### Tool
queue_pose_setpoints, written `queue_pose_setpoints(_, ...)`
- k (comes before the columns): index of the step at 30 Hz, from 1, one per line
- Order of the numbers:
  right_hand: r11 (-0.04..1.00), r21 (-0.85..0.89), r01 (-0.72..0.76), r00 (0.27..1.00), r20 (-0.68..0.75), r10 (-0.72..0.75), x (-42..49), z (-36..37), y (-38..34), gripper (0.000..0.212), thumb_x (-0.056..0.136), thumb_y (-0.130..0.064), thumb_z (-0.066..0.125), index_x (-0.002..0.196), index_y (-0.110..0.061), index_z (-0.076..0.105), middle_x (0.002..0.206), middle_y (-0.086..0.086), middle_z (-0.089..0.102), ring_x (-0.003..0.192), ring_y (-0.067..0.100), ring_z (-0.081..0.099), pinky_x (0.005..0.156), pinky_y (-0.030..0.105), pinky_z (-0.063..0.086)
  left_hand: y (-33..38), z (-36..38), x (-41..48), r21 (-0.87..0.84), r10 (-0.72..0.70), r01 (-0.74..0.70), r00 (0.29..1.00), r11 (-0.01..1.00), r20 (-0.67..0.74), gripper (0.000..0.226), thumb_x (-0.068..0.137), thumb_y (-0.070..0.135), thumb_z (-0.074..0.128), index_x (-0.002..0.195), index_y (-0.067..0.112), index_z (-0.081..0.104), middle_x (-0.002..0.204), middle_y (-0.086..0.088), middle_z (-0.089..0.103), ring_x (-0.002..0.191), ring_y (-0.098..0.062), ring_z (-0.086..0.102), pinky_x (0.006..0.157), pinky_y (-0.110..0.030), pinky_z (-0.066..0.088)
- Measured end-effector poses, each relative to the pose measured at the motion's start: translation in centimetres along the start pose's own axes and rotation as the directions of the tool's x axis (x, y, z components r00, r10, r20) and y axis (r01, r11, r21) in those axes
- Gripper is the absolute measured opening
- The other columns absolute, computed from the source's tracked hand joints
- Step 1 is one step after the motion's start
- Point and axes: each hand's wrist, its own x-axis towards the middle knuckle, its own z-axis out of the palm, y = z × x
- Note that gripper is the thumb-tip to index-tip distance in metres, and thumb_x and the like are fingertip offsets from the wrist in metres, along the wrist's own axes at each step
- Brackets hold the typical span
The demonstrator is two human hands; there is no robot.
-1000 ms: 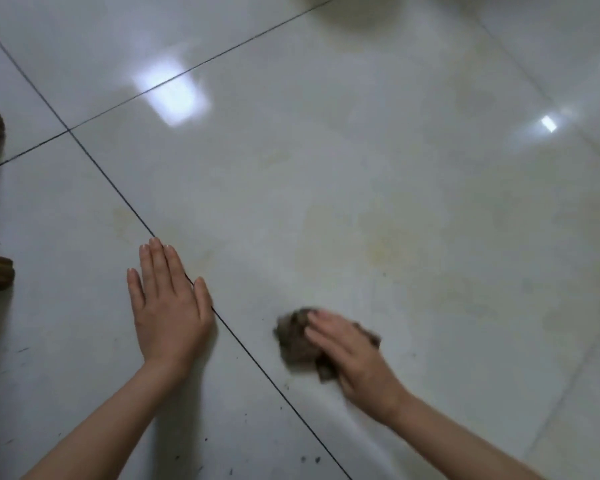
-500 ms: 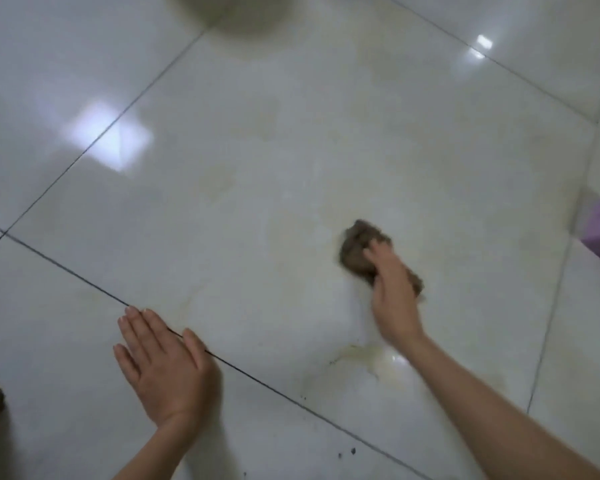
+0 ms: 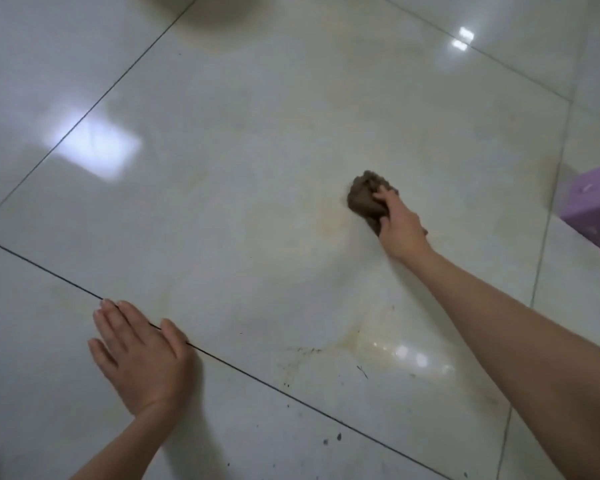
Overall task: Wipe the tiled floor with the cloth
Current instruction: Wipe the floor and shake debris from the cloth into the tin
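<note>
Gripping a crumpled brown cloth [image 3: 366, 197], the right hand [image 3: 400, 226] presses it onto the glossy pale tiled floor [image 3: 257, 168], arm stretched well forward. Its fingers curl over the near side of the wad, and the far part of the cloth sticks out beyond them. The left hand [image 3: 142, 355] lies flat, palm down, fingers straight and close together, across a dark grout line [image 3: 49, 275] and holds nothing. Between the two arms, near the right forearm, a yellowish wet patch [image 3: 388, 348] shines on the tile, with thin streaks of dirt beside it. Dark specks [image 3: 331, 439] lie on the tile nearer the person. A purple box-like object [image 3: 593, 202] sits at the right edge, well apart from the cloth.
</note>
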Motion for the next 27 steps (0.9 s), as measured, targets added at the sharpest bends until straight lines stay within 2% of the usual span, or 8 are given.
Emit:
queue_pose_setpoints(3, 0.992, 0.032, 0.120, 0.992, -0.028, -0.119, -1.8, 3.9, -2.3, 0.041, 0.093, 0.009, 0.042, 0.132, 0.004, 0.050, 0.140, 0.017, 0.050, 0.132, 0.029, 0.044, 0.116, 0.030, 0.021, -0.2, 0.3, 0.0, 0.006, 0.005, -0.005, 1.000, 1.000, -0.028, 0.067, 0.093, 0.035, 0.019, 0.149, -0.004, 0.019, 0.159, -0.019, 0.014, 0.148, -0.028, 0.008, 0.118, -0.047, 0.005)
queue_pose_setpoints(6, 0.920, 0.144, 0.363, 0.932, -0.062, -0.358, -11.0, 9.2, -3.5, 0.028, 0.083, 0.003, 0.050, 0.109, 0.002, 0.063, 0.107, 0.002, 0.071, 0.106, 0.013, 0.063, 0.104, 0.039, 0.041, 0.2, 0.0, 0.0, 0.000, 0.035, -0.035, 0.998, 0.999, -0.045, 0.069, 0.093, 0.035, 0.017, 0.148, -0.006, 0.021, 0.158, -0.021, 0.016, 0.148, -0.030, 0.009, 0.118, -0.046, 0.005)
queue_pose_setpoints(11, 0.712, 0.249, 0.656, 0.656, 0.278, -0.702, -18.7, 8.8, -1.2, 0.058, 0.078, 0.013, 0.038, 0.132, -0.003, 0.056, 0.145, 0.010, 0.047, 0.139, 0.017, 0.038, 0.120, 0.037, 0.020, 0.7, -1.2, -0.4, -0.010, 0.073, -0.073, 0.997, 0.997, 0.015, 0.068, 0.093, 0.036, 0.014, 0.150, -0.001, 0.020, 0.160, -0.020, 0.009, 0.148, -0.031, 0.004, 0.118, -0.051, 0.003)
queue_pose_setpoints(13, 0.807, 0.270, 0.525, 0.781, 0.224, -0.583, -15.3, 5.5, 1.6, 0.048, 0.090, 0.011, 0.038, 0.132, -0.006, 0.056, 0.142, 0.008, 0.051, 0.129, 0.004, 0.045, 0.119, 0.034, 0.025, 1.3, -1.6, -0.4, -0.021, 0.148, -0.148, 0.989, 0.989, 0.003, 0.060, 0.097, 0.029, 0.022, 0.148, -0.002, 0.025, 0.159, -0.022, 0.009, 0.148, -0.033, 0.006, 0.117, -0.054, 0.005)
queue_pose_setpoints(16, 0.975, 0.147, 0.165, 0.984, 0.048, -0.174, -10.3, -0.5, 8.4, 0.041, 0.096, 0.009, 0.043, 0.135, -0.001, 0.052, 0.147, 0.016, 0.042, 0.138, 0.024, 0.038, 0.119, 0.027, 0.014, 2.5, -1.9, -0.5, -0.025, 0.292, -0.293, 0.955, 0.956, -0.042, 0.045, 0.099, 0.005, 0.036, 0.143, -0.003, 0.033, 0.156, -0.028, 0.015, 0.146, -0.037, 0.012, 0.117, -0.055, 0.009)
queue_pose_setpoints(19, 0.999, 0.041, -0.018, 0.987, -0.157, 0.024, -8.8, -1.8, 11.8, 0.046, 0.094, 0.011, 0.040, 0.139, 0.000, 0.046, 0.152, 0.018, 0.035, 0.143, 0.029, 0.029, 0.117, 0.024, 0.013, 4.9, -2.3, -0.9, -0.057, 0.450, -0.451, 0.893, 0.891, -0.033, 0.054, 0.087, -0.009, 0.040, 0.140, -0.004, 0.039, 0.152, -0.028, 0.026, 0.144, -0.038, 0.021, 0.116, -0.053, 0.014)
queue_pose_setpoints(23, 0.993, 0.054, 0.106, 0.944, -0.318, -0.083, -15.8, 6.3, 5.3, 0.033, 0.099, 0.002, 0.041, 0.126, 0.002, 0.060, 0.129, 0.014, 0.062, 0.120, 0.018, 0.058, 0.103, 0.028, 0.044, 9.0, -2.1, -2.7, -0.080, 0.665, -0.661, 0.746, 0.746, 0.040, 0.050, 0.083, -0.005, 0.043, 0.133, -0.005, 0.050, 0.142, -0.026, 0.045, 0.135, -0.040, 0.040, 0.110, -0.054, 0.030)
queue_pose_setpoints(27, 0.876, 0.049, 0.480, 0.877, -0.053, -0.477, -21.4, 8.4, 3.2, 0.061, 0.078, 0.011, 0.041, 0.133, -0.008, 0.056, 0.146, 0.007, 0.047, 0.138, 0.021, 0.037, 0.117, 0.039, 0.025, 12.4, -2.4, -4.4, -0.111, 0.735, -0.727, 0.661, 0.677, 0.151, 0.047, 0.083, -0.011, 0.056, 0.130, -0.006, 0.054, 0.139, -0.023, 0.050, 0.130, -0.040, 0.047, 0.105, -0.054, 0.039)
